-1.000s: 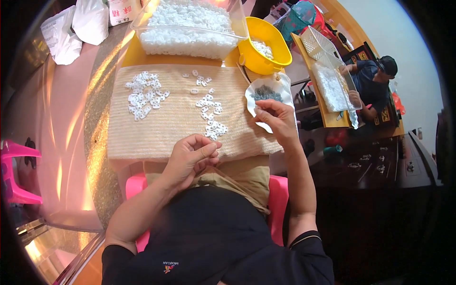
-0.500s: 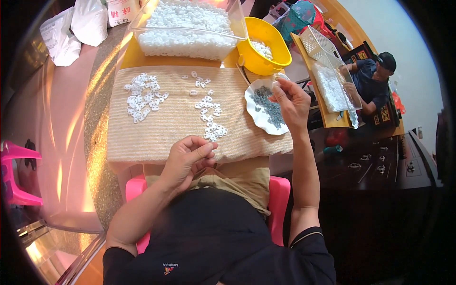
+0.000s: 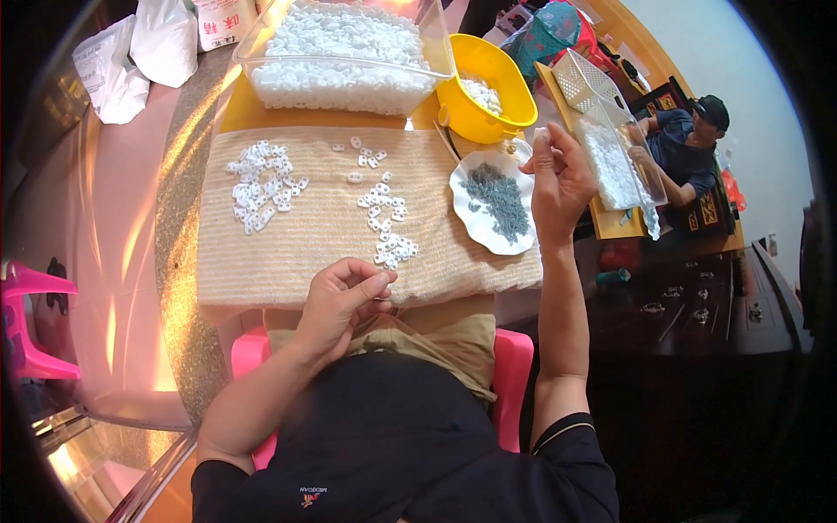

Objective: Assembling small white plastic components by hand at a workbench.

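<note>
My left hand (image 3: 349,301) is over the near edge of the striped cloth, thumb and fingertips pinched together; whatever they hold is too small to make out. Just beyond it lies a cluster of small white two-holed plastic pieces (image 3: 395,251), with more strung out behind. Raised past the right side of the scalloped white plate (image 3: 465,218), my right hand (image 3: 562,179) has its thumb and forefinger pressed together. A whitish bit shows at those fingertips, its kind unclear. Small dark grey parts (image 3: 506,209) are heaped on the plate. Another pile of white pieces (image 3: 260,185) lies on the left.
Behind the cloth (image 3: 288,270) stand a clear bin (image 3: 340,87) full of white pieces and a yellow basket (image 3: 486,126). On the right, another person (image 3: 684,148) works over a clear bin of white parts. White bags (image 3: 166,44) stand at the far left.
My right hand has moved from over the plate to the right and slightly up, uncovering more of the plate. My left hand has shifted slightly down, still pinched.
</note>
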The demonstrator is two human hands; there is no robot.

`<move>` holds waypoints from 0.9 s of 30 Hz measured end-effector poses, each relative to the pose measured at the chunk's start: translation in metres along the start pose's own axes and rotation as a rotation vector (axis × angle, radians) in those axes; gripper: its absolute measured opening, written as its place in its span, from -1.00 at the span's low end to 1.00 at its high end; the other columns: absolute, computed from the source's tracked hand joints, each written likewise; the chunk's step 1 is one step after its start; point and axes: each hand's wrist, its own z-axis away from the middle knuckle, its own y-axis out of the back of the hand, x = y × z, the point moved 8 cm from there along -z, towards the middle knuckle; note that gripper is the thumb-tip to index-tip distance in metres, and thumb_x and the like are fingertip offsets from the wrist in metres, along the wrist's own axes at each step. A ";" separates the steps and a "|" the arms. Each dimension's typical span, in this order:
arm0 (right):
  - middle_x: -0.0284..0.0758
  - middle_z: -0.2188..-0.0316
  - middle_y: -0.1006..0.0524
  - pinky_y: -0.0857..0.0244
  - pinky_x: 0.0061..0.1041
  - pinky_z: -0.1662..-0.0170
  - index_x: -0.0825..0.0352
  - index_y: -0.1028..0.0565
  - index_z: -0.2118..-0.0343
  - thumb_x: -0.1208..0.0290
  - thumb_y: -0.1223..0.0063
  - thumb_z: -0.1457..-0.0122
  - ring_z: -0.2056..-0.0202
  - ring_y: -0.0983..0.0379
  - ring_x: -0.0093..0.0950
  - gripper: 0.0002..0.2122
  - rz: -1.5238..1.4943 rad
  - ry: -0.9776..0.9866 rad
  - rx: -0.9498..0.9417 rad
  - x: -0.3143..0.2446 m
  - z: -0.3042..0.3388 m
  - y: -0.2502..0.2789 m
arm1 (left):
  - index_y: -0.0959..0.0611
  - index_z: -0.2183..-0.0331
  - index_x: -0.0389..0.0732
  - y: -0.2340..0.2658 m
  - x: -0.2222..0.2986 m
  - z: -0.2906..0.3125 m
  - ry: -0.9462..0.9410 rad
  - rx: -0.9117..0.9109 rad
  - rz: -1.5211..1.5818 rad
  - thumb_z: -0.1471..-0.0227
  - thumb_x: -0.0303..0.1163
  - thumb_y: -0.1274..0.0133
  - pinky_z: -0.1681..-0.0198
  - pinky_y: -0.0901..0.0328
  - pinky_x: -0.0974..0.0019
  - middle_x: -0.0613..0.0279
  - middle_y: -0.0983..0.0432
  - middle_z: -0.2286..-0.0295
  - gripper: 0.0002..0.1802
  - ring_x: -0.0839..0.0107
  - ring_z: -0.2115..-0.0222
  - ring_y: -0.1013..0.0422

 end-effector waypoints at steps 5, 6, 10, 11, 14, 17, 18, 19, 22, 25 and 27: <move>-0.33 0.51 -0.52 -0.37 -0.69 0.53 0.46 -0.51 0.18 0.50 -0.08 -0.17 0.59 -0.40 -0.69 -0.80 -0.010 0.052 0.005 0.001 -0.006 0.000 | -0.52 0.40 -0.20 0.002 0.001 0.000 -0.008 0.015 0.010 -0.02 -0.50 -0.14 0.33 -0.45 0.43 0.17 -0.54 0.33 -0.90 0.56 0.45 -0.45; -0.34 0.51 -0.53 -0.36 -0.69 0.53 0.46 -0.51 0.18 0.50 -0.08 -0.17 0.59 -0.40 -0.69 -0.80 0.016 0.072 0.020 -0.001 -0.008 0.001 | -0.52 0.40 -0.20 0.002 0.001 0.000 -0.008 0.015 0.009 -0.02 -0.50 -0.14 0.33 -0.45 0.43 0.17 -0.54 0.33 -0.90 0.56 0.45 -0.45; -0.33 0.50 -0.53 -0.34 -0.72 0.53 0.46 -0.51 0.19 0.49 -0.08 -0.18 0.60 -0.40 -0.71 -0.81 0.087 0.131 0.049 -0.002 -0.017 0.001 | -0.52 0.40 -0.20 0.005 -0.001 -0.001 -0.009 0.037 0.001 -0.02 -0.50 -0.14 0.34 -0.45 0.44 0.16 -0.54 0.33 -0.90 0.56 0.45 -0.45; -0.33 0.50 -0.53 -0.34 -0.72 0.53 0.46 -0.51 0.19 0.49 -0.08 -0.18 0.60 -0.40 -0.71 -0.81 0.083 0.131 0.048 -0.003 -0.021 0.000 | -0.52 0.40 -0.20 0.007 -0.001 -0.001 -0.009 0.050 -0.002 -0.02 -0.50 -0.14 0.34 -0.45 0.44 0.16 -0.54 0.33 -0.90 0.56 0.45 -0.45; -0.32 0.48 -0.55 -0.31 -0.72 0.52 0.47 -0.51 0.17 0.42 -0.12 -0.16 0.58 -0.41 -0.68 -0.75 0.074 0.036 0.063 0.013 -0.037 -0.001 | -0.52 0.40 -0.21 0.006 0.000 -0.001 -0.011 0.052 0.002 -0.01 -0.50 -0.14 0.34 -0.45 0.44 0.16 -0.54 0.33 -0.90 0.55 0.46 -0.45; -0.31 0.46 -0.58 -0.31 -0.68 0.50 0.43 -0.51 0.11 0.38 -0.16 -0.08 0.54 -0.43 -0.65 -0.67 0.400 0.089 -0.029 0.050 -0.062 -0.016 | -0.53 0.39 -0.22 0.007 -0.002 -0.004 -0.020 0.035 0.011 -0.02 -0.50 -0.14 0.34 -0.46 0.44 0.15 -0.54 0.33 -0.90 0.56 0.45 -0.46; -0.31 0.46 -0.58 -0.31 -0.68 0.50 0.43 -0.51 0.11 0.38 -0.16 -0.08 0.54 -0.43 -0.65 -0.67 0.408 0.086 -0.027 0.065 -0.063 -0.010 | -0.53 0.39 -0.22 0.005 -0.003 -0.005 -0.013 0.030 0.010 -0.02 -0.50 -0.14 0.34 -0.46 0.44 0.15 -0.54 0.33 -0.90 0.56 0.45 -0.46; -0.31 0.45 -0.58 -0.31 -0.68 0.49 0.43 -0.53 0.14 0.39 -0.16 -0.08 0.54 -0.42 -0.65 -0.70 0.480 0.103 -0.083 0.072 -0.061 -0.016 | -0.53 0.39 -0.22 0.006 -0.002 -0.004 -0.015 0.045 0.011 -0.02 -0.50 -0.14 0.34 -0.46 0.44 0.15 -0.54 0.33 -0.90 0.56 0.45 -0.46; -0.33 0.46 -0.58 -0.29 -0.70 0.52 0.42 -0.57 0.21 0.41 -0.16 -0.09 0.56 -0.41 -0.67 -0.76 0.476 0.023 -0.183 0.088 -0.047 -0.018 | -0.54 0.38 -0.24 0.006 0.001 -0.005 -0.033 0.044 0.011 -0.03 -0.48 -0.14 0.37 -0.44 0.48 0.19 -0.54 0.36 -0.90 0.58 0.46 -0.45; -0.40 0.56 -0.53 -0.23 -0.75 0.59 0.43 -0.56 0.24 0.47 -0.15 -0.10 0.64 -0.36 -0.73 -0.81 0.267 -0.146 -0.356 0.084 -0.023 -0.029 | -0.55 0.38 -0.26 0.006 0.002 -0.003 -0.043 0.039 0.011 -0.03 -0.46 -0.14 0.39 -0.42 0.53 0.24 -0.55 0.40 -0.90 0.60 0.48 -0.45; -0.42 0.58 -0.51 -0.23 -0.74 0.59 0.43 -0.56 0.25 0.47 -0.15 -0.10 0.65 -0.35 -0.74 -0.81 0.265 -0.180 -0.389 0.087 -0.010 -0.023 | -0.55 0.38 -0.26 0.007 0.000 -0.002 -0.038 0.048 0.011 -0.03 -0.46 -0.14 0.40 -0.42 0.53 0.25 -0.55 0.41 -0.89 0.61 0.49 -0.44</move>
